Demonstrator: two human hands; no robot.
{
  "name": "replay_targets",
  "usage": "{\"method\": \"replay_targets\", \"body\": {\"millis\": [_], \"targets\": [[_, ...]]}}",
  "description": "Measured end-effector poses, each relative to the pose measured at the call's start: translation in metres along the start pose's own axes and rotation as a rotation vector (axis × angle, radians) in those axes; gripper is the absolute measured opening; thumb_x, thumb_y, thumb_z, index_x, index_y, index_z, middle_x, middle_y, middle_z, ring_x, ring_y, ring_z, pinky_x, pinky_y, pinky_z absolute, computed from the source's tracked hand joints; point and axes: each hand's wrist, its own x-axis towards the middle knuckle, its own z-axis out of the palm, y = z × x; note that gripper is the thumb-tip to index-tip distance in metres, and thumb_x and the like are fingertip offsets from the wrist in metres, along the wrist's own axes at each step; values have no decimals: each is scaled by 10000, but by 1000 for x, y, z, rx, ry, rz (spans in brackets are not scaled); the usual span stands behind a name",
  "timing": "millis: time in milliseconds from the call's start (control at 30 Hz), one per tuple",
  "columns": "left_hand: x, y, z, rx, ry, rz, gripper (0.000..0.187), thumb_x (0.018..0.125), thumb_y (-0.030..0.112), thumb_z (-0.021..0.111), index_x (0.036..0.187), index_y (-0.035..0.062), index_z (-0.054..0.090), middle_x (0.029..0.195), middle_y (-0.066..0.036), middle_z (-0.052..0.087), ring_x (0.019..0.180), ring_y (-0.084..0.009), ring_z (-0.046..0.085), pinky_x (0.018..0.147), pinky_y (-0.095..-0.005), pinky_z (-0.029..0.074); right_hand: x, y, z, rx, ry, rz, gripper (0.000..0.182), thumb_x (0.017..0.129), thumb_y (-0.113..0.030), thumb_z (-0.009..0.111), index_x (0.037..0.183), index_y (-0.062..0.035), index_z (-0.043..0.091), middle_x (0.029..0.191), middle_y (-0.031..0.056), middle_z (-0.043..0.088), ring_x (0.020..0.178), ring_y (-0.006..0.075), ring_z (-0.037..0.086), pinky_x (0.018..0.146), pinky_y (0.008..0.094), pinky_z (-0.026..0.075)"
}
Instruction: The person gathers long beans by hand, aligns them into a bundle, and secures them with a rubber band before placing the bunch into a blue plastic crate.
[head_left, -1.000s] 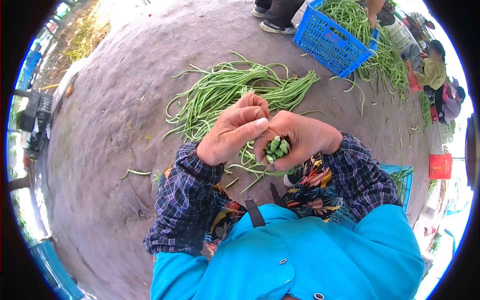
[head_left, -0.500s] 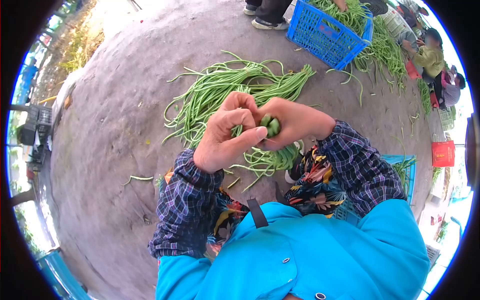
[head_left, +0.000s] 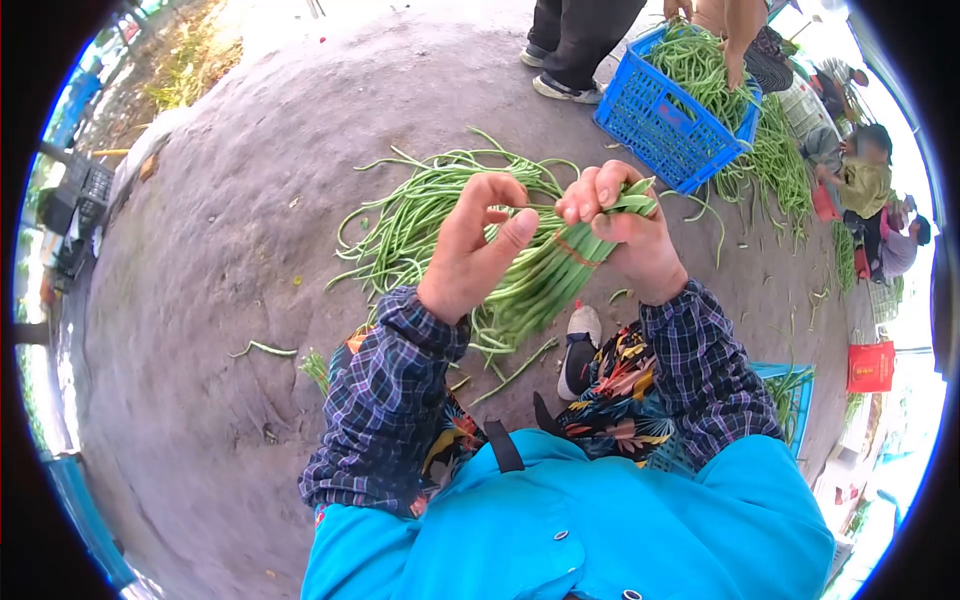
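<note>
In the head view my right hand (head_left: 640,240) is closed round the end of a bunch of long green beans (head_left: 545,275). A thin reddish band (head_left: 576,250) circles the bunch just below that hand, and the beans hang down toward the lower left. My left hand (head_left: 472,250) is beside the bunch with thumb and fingers apart, holding nothing. Behind and below both hands, a loose pile of long beans (head_left: 395,220) is spread over the ground. A few single beans (head_left: 262,348) lie apart from it.
A blue crate (head_left: 665,130) full of long beans stands at the upper right, with a person's hands (head_left: 738,45) at it. More beans (head_left: 775,165) are heaped beyond it, near seated people. A red bag (head_left: 870,367) and a light-blue crate (head_left: 800,405) are on the right.
My hands were together at the bean ends; now they are apart, the left opened and moved off. The bunch with its band has come into sight. The other person's hands reach further into view.
</note>
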Motion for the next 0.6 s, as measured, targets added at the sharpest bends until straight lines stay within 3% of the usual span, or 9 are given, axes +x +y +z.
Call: {"method": "replay_targets", "body": {"millis": [33,67,167,267,333,400,467,500,600], "targets": [[1,4,-3,13,17,-67,563,794,312,718,1165,-1,434,1141,-138,504,1070,-203,486,936,-350,376,1,1,-4,101,28,-26,150,739,-13,607,802,-93,497,815,44,546,853,190,558,789,332,457],[2,3,0,12,10,-51,563,794,312,718,1165,-1,434,1141,-138,504,1070,-203,486,936,-350,376,1,-1,-9,198,55,-54,136,747,-13,594,805,-91,499,813,49,543,852,197,558,782,334,459],[-3,-16,14,455,-165,0,1169,558,482,839,1356,-103,216,1282,-256,422,1252,-331,386,1048,-395,305,6,-12,0,190,162,-99,115,768,-1,561,818,-89,505,807,51,531,841,205,557,769,347,471],[0,-2,44,625,-101,24,1168,503,400,874,1345,-86,225,1282,-278,406,1217,-377,409,1018,-427,336,13,-16,6,197,232,-125,84,817,-46,581,837,-93,514,828,49,529,848,205,559,758,349,481],[0,-9,54,585,-4,58,1023,562,315,850,1328,-35,269,1204,-261,483,1116,-373,504,937,-420,414,15,-18,13,229,345,-115,106,850,-139,621,842,-98,523,842,50,533,860,205,560,753,344,484],[-1,-11,56,495,76,-114,876,623,233,822,1302,30,308,1129,-209,560,1047,-326,576,873,-391,463,16,-16,8,186,277,-139,205,885,-293,607,900,-105,525,873,51,539,885,211,559,762,353,487],[-2,-14,57,564,123,27,738,663,169,776,1254,37,353,1038,-202,599,942,-320,622,793,-384,495,16,-20,5,342,148,-127,323,905,-392,549,1050,-105,522,940,63,561,958,242,566,849,384,474],[-1,-12,55,601,150,49,719,666,167,776,1242,36,366,1022,-197,605,925,-314,629,779,-378,501,14,-23,12,333,230,-143,530,895,-480,516,1268,-116,418,1117,93,543,1089,292,529,957,435,421],[2,-12,46,656,238,68,661,672,160,772,1201,29,399,964,-186,623,862,-301,649,722,-362,517,16,-19,2,305,130,-160,743,798,-586,563,1373,-175,336,1342,125,439,1248,325,419,1031,468,343]]}}
